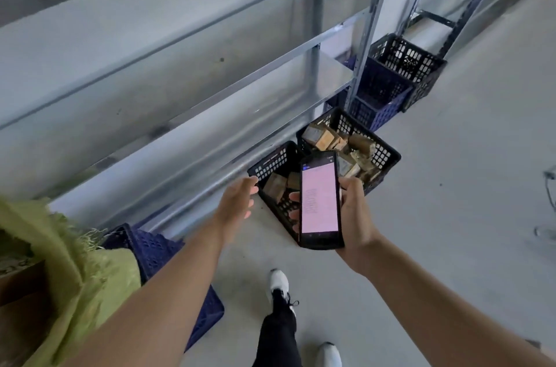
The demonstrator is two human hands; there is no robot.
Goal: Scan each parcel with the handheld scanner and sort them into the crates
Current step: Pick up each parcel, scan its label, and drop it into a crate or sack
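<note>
My right hand [353,216] grips the black handheld scanner [320,201], its pink-lit screen facing me. My left hand [237,201] is stretched forward, fingers relaxed and holding nothing, just left of a black crate [270,162] on the floor with a few brown parcels [278,186] in it. Behind that stands a second black crate [382,150] holding several brown parcels [323,136]. The scanner hides part of both crates.
Grey metal shelving [186,89] runs along the left. A blue crate [379,95] and another black crate [412,65] stand further back. A blue crate [168,252] and a green cloth [75,276] are near left. My shoes [278,282] are on the concrete floor.
</note>
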